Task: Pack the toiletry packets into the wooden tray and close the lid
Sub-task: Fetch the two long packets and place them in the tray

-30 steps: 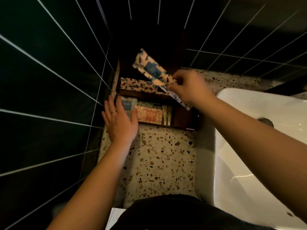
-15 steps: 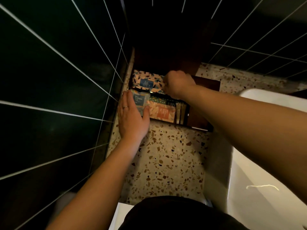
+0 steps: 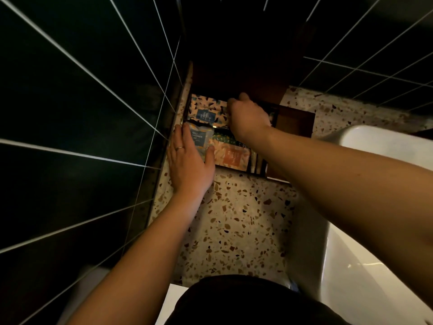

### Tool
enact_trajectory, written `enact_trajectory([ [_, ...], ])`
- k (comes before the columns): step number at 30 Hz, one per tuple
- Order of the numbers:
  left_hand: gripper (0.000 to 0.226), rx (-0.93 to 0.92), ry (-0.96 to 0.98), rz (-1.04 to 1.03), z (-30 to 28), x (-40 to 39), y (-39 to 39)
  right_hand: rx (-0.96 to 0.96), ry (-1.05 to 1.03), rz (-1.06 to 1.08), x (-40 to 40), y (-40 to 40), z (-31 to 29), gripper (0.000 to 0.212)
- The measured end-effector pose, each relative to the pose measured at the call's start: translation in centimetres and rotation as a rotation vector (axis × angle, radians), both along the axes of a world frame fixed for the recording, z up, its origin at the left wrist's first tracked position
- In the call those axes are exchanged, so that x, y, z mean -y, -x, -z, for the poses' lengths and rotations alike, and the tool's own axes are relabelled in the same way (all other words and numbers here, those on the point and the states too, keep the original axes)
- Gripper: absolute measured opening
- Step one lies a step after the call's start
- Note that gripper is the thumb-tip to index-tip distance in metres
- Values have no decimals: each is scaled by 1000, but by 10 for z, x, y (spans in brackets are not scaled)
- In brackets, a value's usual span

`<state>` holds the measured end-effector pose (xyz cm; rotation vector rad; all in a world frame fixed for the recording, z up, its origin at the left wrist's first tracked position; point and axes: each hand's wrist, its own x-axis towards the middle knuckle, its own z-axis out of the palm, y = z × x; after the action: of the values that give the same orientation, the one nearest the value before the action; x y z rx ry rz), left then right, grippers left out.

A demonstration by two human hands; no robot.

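We see a wooden tray [image 3: 290,127] at the back of a counter [image 3: 243,221], against the left wall [image 3: 70,113]. Packets fill its front and rear compartments; the shower cap packet [image 3: 199,138] lies front left. A sink [image 3: 384,146] sits to the right

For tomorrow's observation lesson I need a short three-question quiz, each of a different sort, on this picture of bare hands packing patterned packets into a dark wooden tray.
1. True or false: the left hand lies flat with fingers spread.
2. Which hand reaches into the back compartment of the dark wooden tray? A) left B) right
3. Fill in: the blue-labelled packet under the left fingers reads "shower ___".

Key
1. True.
2. B, the right hand, beside the speckled blue-labelled packet.
3. Cap.
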<state>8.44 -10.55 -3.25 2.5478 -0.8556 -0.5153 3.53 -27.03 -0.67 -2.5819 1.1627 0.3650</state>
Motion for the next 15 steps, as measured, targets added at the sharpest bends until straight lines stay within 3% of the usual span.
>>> enact_trajectory([
  [10, 83, 10, 16, -1, 1, 1, 1, 99, -92, -12, 3, 19, 17, 22],
  [15, 81, 2, 2, 13, -1, 3, 0, 257, -249, 86, 1, 32, 2, 31],
])
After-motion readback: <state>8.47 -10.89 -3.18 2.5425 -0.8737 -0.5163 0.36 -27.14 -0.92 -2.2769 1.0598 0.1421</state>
